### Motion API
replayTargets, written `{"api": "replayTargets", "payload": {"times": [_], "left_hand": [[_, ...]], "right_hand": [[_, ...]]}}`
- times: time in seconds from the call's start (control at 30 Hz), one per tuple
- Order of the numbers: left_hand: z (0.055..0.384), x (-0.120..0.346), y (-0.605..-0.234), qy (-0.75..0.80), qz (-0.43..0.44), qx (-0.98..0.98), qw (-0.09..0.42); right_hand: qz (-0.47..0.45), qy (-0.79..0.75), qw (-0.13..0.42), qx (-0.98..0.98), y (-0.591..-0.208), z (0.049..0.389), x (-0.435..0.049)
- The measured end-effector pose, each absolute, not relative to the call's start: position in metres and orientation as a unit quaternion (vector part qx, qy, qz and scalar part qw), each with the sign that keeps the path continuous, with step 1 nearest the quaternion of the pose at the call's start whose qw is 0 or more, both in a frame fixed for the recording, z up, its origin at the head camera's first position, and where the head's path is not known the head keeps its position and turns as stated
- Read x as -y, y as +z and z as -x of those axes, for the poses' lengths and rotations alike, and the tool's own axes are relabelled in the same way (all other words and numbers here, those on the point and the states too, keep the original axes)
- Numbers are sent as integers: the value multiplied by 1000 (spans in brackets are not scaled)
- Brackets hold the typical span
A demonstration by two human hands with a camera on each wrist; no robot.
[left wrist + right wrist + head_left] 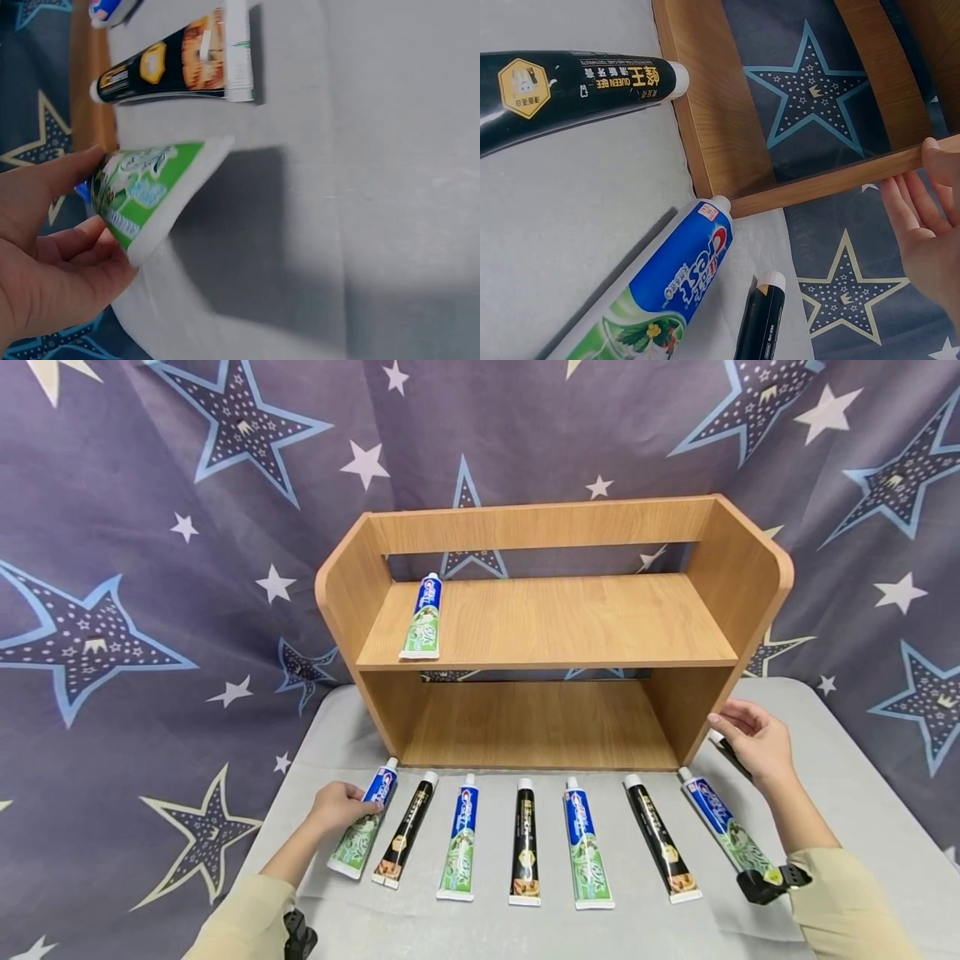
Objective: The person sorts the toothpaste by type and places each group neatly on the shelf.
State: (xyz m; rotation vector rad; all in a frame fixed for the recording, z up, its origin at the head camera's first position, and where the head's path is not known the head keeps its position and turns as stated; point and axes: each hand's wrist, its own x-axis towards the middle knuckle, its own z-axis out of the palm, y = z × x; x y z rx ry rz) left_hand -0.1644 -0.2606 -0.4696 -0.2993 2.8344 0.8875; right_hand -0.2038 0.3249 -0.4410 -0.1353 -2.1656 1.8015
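Note:
My left hand (pixel 337 807) grips the leftmost toothpaste tube (pixel 358 839), blue and green with a white cap. In the left wrist view, the tube's flat end (pixel 169 199) is tilted up off the table and casts a shadow. At the other side, my right hand (pixel 756 742) holds the right side panel of a two-tier wooden shelf (pixel 547 718). The right wrist view has its thumb and fingers (pixel 907 202) on either side of the panel edge (pixel 832 180). Another blue-green toothpaste tube (pixel 424 620) lies on the upper tier, at the left.
Before the shelf, black toothpaste tubes (pixel 525 847) and blue-green tubes (pixel 588 852) alternate in a row on the grey table (pixel 645 935). One black tube (pixel 763 319) lies right of the shelf, partly behind my right hand. A star-patterned curtain (pixel 247 552) hangs behind.

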Motion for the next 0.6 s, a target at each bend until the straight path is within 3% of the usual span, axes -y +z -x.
{"api": "replayTargets", "payload": {"times": [0.33,0.6], "left_hand": [[165,255,-461,439,157,-871,157],[166,248,-458,503,147,-829,197]], "right_hand": [[45,621,162,765,-439,202,-324],[47,612,159,773,-439,202,-325]]}}
